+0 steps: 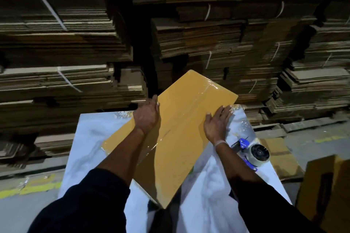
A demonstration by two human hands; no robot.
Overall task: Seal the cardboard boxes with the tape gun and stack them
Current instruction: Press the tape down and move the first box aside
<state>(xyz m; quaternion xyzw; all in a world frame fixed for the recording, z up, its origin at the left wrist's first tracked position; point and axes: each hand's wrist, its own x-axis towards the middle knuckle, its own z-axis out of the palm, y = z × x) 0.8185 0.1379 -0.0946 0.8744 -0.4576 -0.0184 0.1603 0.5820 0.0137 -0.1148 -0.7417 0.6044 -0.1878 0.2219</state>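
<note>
Both hands lie flat with straight fingers against the long sides of the cardboard box (178,119), set apart from each other across its width. On the box's left edge, the left hand (146,114) has its fingertips reaching toward the far corner; on the box's right edge, the right hand (216,122) spreads its fingers half on the cardboard and half over the side. A pale band circles the right wrist, and dark sleeves cover both forearms nearer the body. The box lies slantwise on the white worktop (87,143), its far end jutting past the worktop's back edge and its near corner overhanging the front. Clear tape (181,113) runs lengthwise down the box's middle seam, glinting at both ends. Just right of the box, beside the right wrist, the tape gun (252,152) lies on the worktop, blue-framed with its roll showing. Beyond the box rise strapped bundles of flattened cartons (217,43). Right of the tape gun stands another yellow-brown box (325,189).
</note>
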